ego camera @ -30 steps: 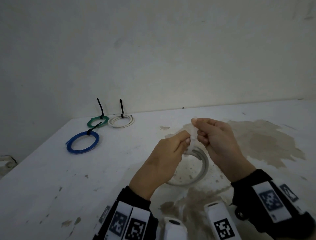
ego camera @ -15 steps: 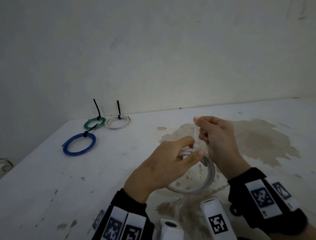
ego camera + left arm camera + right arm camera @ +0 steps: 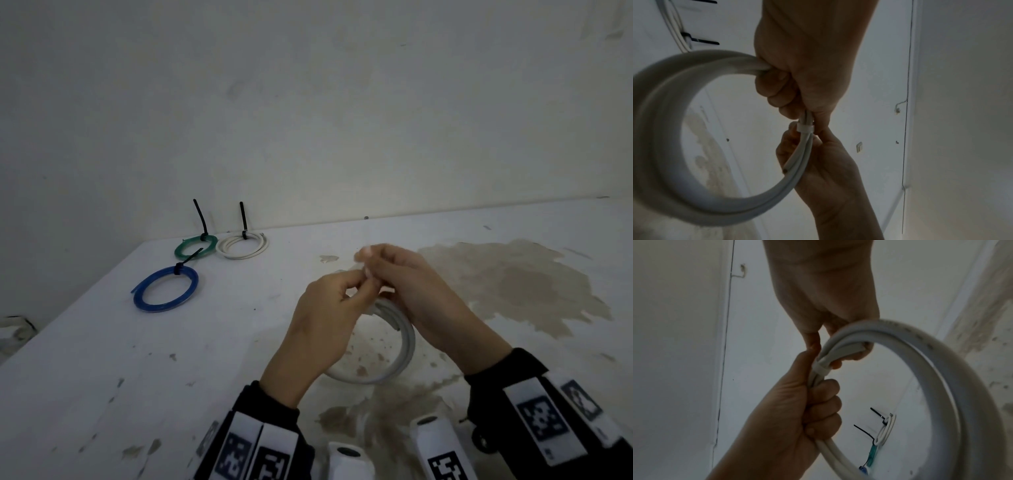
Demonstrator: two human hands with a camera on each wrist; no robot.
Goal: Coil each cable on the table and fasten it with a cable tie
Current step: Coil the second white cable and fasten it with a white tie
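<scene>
A thick white-grey cable coil [image 3: 406, 342] hangs just above the table [image 3: 239, 342], held between both hands. My left hand [image 3: 329, 315] grips the bundled strands in a fist, which shows plainly in the left wrist view [image 3: 797, 73] and the right wrist view [image 3: 807, 410]. A white cable tie [image 3: 805, 128] [image 3: 821, 369] is wrapped round the strands right beside that fist. My right hand [image 3: 404, 274] pinches at the tie with thumb and forefinger [image 3: 813, 340], its other fingers under the coil. The tie's tail is hidden among the fingers.
Three tied coils lie at the table's far left: blue [image 3: 166, 289], green [image 3: 195, 246] and white [image 3: 241, 245], each with a black tie sticking up. A brown stain [image 3: 513, 284] marks the table's right part. A wall rises directly behind the table.
Half a second ago my left fingers were spread over the coil; now they are curled round the strands. The right hand has stayed at the tie, and the coil has stayed up.
</scene>
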